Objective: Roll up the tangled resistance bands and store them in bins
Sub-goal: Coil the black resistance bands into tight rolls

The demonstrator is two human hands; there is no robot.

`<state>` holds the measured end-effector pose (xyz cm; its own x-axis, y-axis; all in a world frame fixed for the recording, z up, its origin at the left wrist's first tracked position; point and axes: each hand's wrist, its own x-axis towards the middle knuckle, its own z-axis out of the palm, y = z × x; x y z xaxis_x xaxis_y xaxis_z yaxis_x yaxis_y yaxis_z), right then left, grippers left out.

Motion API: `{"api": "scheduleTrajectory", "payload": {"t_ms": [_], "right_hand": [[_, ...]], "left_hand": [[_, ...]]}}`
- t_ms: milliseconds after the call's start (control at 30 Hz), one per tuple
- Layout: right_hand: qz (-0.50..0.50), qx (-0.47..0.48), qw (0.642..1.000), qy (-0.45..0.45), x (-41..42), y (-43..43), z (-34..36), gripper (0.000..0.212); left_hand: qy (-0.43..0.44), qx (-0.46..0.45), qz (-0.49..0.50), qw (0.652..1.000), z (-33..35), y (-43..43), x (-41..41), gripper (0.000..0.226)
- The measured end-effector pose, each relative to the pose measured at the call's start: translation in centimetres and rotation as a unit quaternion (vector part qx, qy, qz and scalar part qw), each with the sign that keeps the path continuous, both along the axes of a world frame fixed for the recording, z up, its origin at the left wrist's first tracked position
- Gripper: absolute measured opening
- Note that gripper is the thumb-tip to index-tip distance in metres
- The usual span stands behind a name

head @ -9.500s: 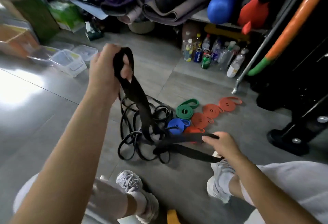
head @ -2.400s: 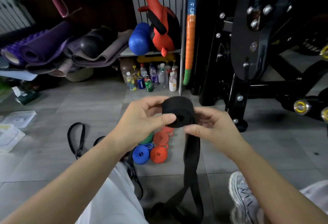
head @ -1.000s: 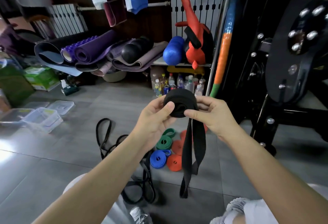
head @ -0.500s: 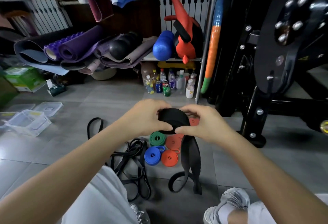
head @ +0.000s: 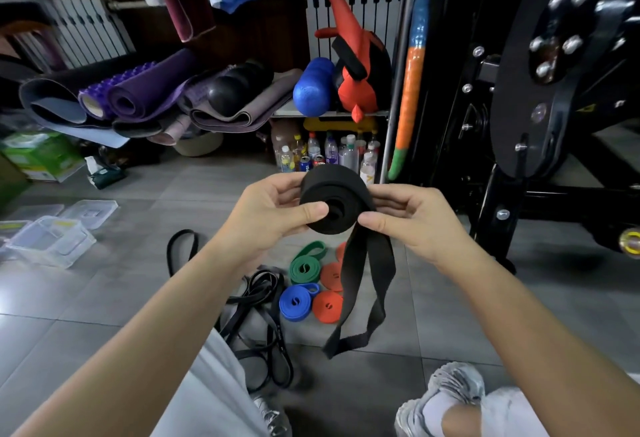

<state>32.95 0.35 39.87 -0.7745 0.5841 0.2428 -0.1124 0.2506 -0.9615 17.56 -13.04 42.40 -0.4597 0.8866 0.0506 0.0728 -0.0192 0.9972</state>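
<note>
A wide black resistance band [head: 334, 194] is wound into a thick roll at chest height. My left hand [head: 268, 213] grips its left side, thumb across the face of the roll. My right hand [head: 412, 216] grips its right side. A loose tail of the same band hangs below, its looped end clear of the floor. On the tiles lie a tangle of thin black bands [head: 258, 312], a rolled green band [head: 306, 266], a rolled blue band [head: 298, 301] and orange rolls [head: 327, 305].
Clear plastic bins [head: 52, 239] with lids stand on the floor at left. Yoga mats [head: 145, 97] and foam rollers pile at the back. Bottles [head: 329, 154] stand under a shelf. A black exercise machine [head: 540, 107] fills the right. My shoes [head: 446, 398] are below.
The roll has risen from just above the floor bands to chest height and grown thicker. The hanging tail is shorter and its end has lifted off the floor.
</note>
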Motion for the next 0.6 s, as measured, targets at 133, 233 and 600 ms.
{"api": "scheduleTrajectory", "payload": {"t_ms": [133,233,600], "right_hand": [[-0.01,0.043,0.996,-0.079,0.5,0.4,0.2,0.034],[-0.054,0.116,0.985,-0.115,0.4,0.4,0.0,0.024],[0.036,0.011,0.998,-0.046,-0.3,-0.2,-1.2,0.044]], "left_hand": [[0.074,-0.022,0.001,0.997,0.2,-0.2,-0.6,0.038],[0.128,-0.048,-0.004,0.991,0.5,-0.3,-1.0,0.042],[0.081,-0.005,-0.023,0.996,0.3,-0.7,-0.5,0.046]]}}
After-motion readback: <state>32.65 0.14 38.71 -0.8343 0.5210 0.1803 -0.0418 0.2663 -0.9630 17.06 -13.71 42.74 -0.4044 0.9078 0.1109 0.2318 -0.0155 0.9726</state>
